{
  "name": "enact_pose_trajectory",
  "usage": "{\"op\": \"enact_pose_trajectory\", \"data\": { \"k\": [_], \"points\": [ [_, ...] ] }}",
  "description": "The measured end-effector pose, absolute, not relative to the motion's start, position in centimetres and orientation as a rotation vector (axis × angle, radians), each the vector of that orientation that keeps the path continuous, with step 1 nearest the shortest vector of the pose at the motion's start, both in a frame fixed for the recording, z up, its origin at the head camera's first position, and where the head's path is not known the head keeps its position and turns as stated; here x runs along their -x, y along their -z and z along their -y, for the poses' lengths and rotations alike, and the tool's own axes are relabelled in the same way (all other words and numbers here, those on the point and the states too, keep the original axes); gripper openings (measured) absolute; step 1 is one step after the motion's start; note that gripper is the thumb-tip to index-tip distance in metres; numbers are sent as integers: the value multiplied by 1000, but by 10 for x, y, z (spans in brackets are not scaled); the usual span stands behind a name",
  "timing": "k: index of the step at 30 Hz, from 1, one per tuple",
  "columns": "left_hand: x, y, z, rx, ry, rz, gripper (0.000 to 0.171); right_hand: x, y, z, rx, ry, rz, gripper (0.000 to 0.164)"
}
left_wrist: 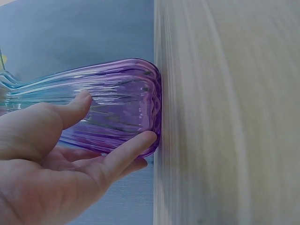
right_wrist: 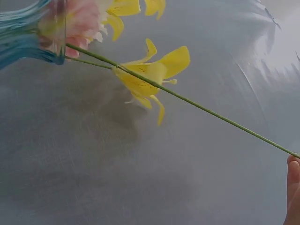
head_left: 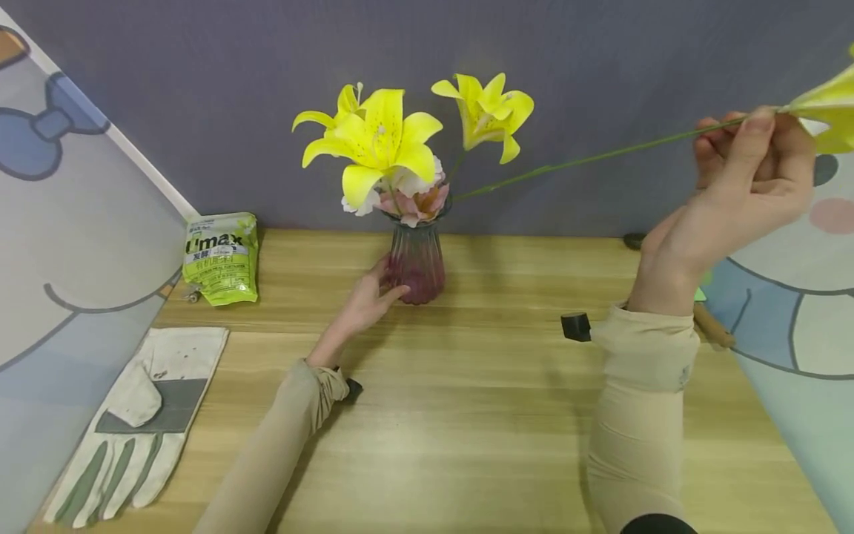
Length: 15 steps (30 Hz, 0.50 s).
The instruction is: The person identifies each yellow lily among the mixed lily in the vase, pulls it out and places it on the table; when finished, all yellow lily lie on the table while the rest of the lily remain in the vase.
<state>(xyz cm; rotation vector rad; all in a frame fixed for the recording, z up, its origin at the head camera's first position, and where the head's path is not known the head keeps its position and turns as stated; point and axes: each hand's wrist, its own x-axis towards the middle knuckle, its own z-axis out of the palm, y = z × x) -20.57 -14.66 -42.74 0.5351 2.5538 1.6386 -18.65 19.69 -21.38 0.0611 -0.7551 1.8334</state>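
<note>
A ribbed glass vase point(head_left: 419, 256), grey at the top and purple-pink below, stands at the table's back. My left hand point(head_left: 363, 302) holds it low on its left side; in the left wrist view, thumb and fingers lie along the purple glass point(left_wrist: 117, 101). Inside the vase are yellow lilies point(head_left: 376, 141) and pink and white blossoms point(head_left: 415, 202). High at the right, my right hand point(head_left: 743, 174) pinches the green stem point(head_left: 600, 154) of another yellow lily point(head_left: 830, 107) just under its bloom. That stem slants down leftward, and its far end reaches the vase mouth.
A green-and-white Umax pouch point(head_left: 223, 259) stands at the back left. Nearer lies a white and grey work glove point(head_left: 167, 404). A wooden handle point(head_left: 714, 326) shows behind my right forearm, and a dark wall point(head_left: 567, 89) rises behind the table.
</note>
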Motion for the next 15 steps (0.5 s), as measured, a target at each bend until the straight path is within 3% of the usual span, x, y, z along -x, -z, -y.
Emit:
{"op": "enact_pose_trajectory", "data": {
  "k": [9,15],
  "points": [
    [214,422,148,-525,-1613,-2550,74,195,222,-209,-51,-1919,875,11],
    [213,425,149,-510,-1618,-2531,75,212,272,-204,-155,-2023,1244,20]
  ]
}}
